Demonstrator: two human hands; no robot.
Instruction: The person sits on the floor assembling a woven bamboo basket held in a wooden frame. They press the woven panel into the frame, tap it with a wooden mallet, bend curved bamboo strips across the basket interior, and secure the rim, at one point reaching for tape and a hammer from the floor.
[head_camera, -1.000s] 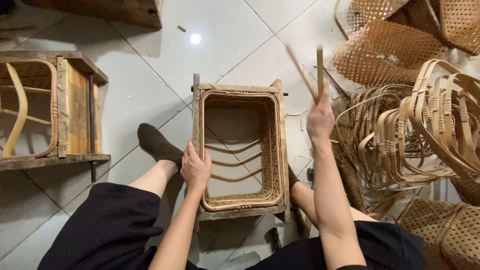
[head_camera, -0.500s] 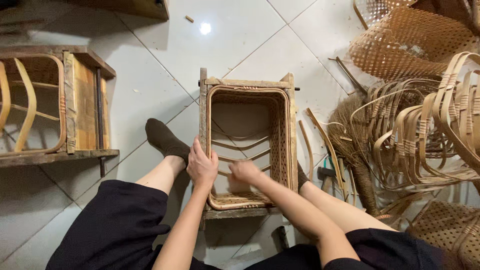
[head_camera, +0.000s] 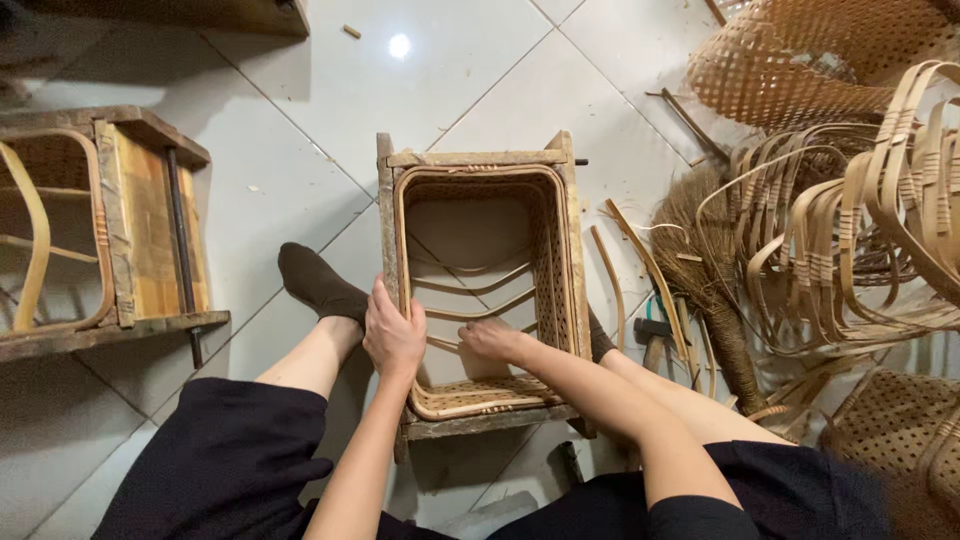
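Two hands work at the basket (head_camera: 480, 290), a rectangular woven shell in a rough wooden frame standing on the tiled floor (head_camera: 300, 120). My left hand (head_camera: 393, 335) grips its left edge, fingers curled; my right hand (head_camera: 492, 340) reaches inside, fingers bent, grip unclear.

basket (head_camera: 480, 290) mouth open, cane strips (head_camera: 470, 285) crossing inside

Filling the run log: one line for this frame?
left hand: grips basket frame left edge | right hand: inside woven basket, on strip | floor-seated
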